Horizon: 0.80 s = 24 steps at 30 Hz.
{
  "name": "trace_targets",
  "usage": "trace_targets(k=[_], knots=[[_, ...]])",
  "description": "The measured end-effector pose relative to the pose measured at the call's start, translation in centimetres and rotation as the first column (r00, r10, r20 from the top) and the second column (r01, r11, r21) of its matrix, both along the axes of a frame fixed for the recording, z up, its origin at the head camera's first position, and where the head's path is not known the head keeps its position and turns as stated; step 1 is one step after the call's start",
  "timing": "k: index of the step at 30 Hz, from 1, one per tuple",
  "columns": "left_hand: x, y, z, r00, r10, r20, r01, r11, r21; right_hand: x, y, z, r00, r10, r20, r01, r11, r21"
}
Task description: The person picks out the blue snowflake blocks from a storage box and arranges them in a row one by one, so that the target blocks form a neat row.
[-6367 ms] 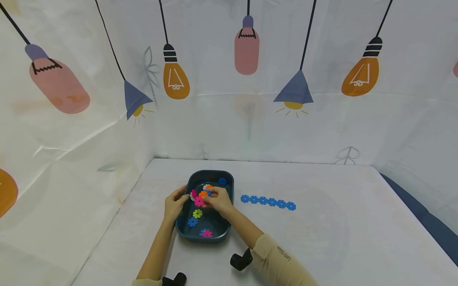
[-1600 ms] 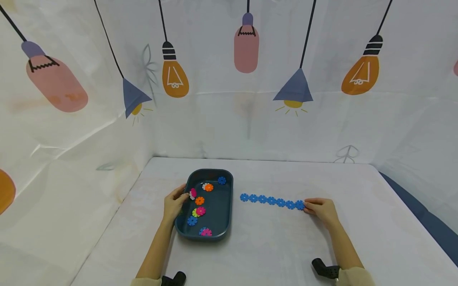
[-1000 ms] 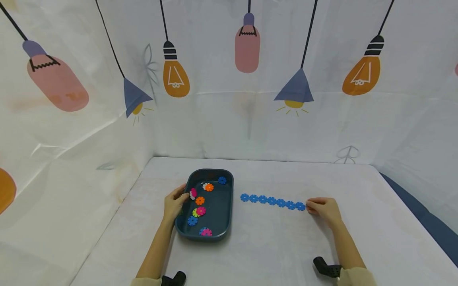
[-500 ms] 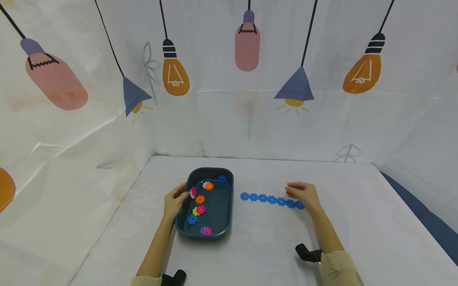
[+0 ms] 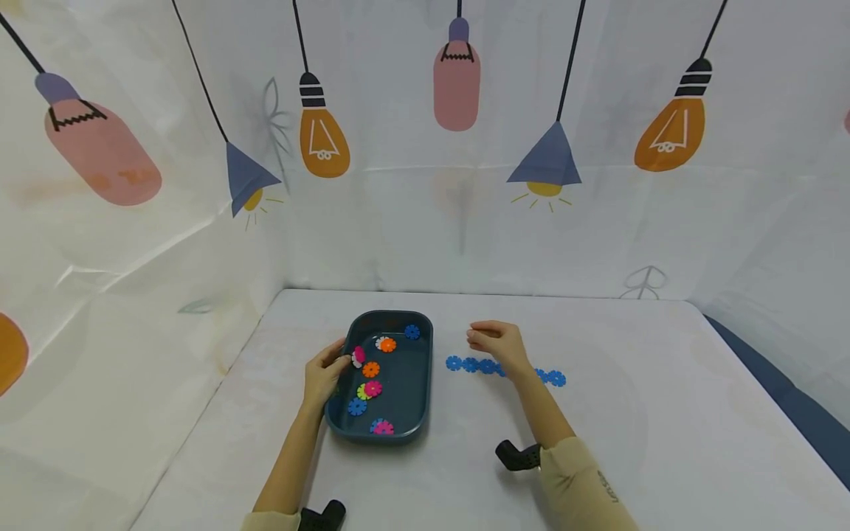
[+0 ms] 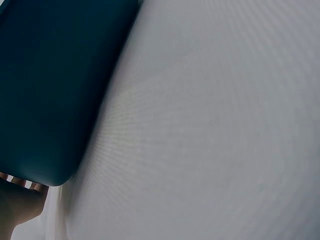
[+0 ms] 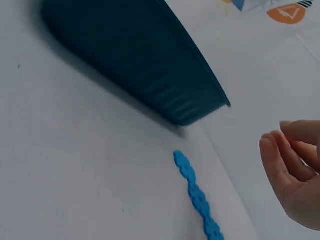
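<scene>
My left hand point(image 5: 324, 376) grips the left side of a dark teal tray point(image 5: 405, 387), thumb over the rim; in the left wrist view its fingers show at the tray's end. Inside lie several flower-shaped plastic discs, among them a blue disc point(image 5: 412, 332), an orange disc point(image 5: 371, 369) and a pink disc point(image 5: 374, 388). To the tray's right runs a row of blue flower discs point(image 5: 470, 364), set edge to edge. My right hand point(image 5: 499, 345) is raised over that row, hiding its middle. Its fingers are loosely bent with nothing between them, as the right wrist view confirms.
A white-covered table point(image 5: 637, 413) bears everything. Behind it hangs a white sheet point(image 5: 398, 236) printed with lamps and bulbs. Black wrist devices, one on the left wrist point(image 5: 323, 516) and one on the right point(image 5: 518, 456), stick out above the tabletop.
My right hand took a blue disc from the tray, put it at the row's right end, let go and moved left over the row. The row is longer. My left hand stayed on the tray.
</scene>
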State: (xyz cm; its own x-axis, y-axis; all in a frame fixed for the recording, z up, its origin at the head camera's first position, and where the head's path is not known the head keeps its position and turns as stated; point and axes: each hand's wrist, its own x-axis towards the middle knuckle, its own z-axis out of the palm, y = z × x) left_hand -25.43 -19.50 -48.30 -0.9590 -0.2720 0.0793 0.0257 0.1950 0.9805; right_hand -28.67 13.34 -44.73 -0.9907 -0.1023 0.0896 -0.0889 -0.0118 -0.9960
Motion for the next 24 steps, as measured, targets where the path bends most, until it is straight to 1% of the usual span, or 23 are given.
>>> trace_targets(k=[4,6,10,13,15,17,19,21,24], knots=[[0.0,0.0,0.0,1.000,-0.003,0.007,0.003,1.000,-0.002,-0.5,-3.2,0.3,0.999,0.046,-0.008,-0.047,0.994,-0.101],[0.0,0.0,0.1,1.000,-0.004,0.013,0.004,1.000,0.006,-0.6,-4.9,0.4,0.998,0.069,0.000,-0.069,0.989,-0.128],[0.0,-0.1,0.1,1.000,-0.008,0.014,0.008,1.000,0.014,-0.7,-8.2,0.6,0.997,0.078,0.015,-0.076,0.989,-0.125],[0.0,-0.1,0.1,1.000,-0.010,0.011,0.010,1.000,0.021,-0.9,-10.4,0.9,0.999,0.033,0.020,-0.031,0.996,-0.084],[-0.1,-0.1,0.1,1.000,-0.014,0.017,0.013,1.000,0.021,-1.0,-11.6,0.9,1.000,0.000,0.030,0.001,0.999,-0.036],[-0.1,-0.1,0.1,1.000,-0.017,0.019,0.017,1.000,0.022,-1.1,-12.7,0.9,0.999,-0.029,0.043,0.027,0.999,0.039],[-0.2,-0.1,0.0,0.999,-0.020,0.025,0.020,1.000,0.019,-1.3,-13.6,0.7,0.998,-0.046,0.052,0.039,0.991,0.127],[-0.2,-0.1,0.0,0.999,-0.019,0.029,0.018,1.000,0.023,-1.4,-14.2,0.5,0.997,-0.057,0.051,0.044,0.972,0.232],[-0.1,0.0,0.0,0.999,-0.017,0.032,0.016,1.000,0.020,-1.6,-15.1,0.3,0.995,-0.081,0.062,0.054,0.936,0.348]])
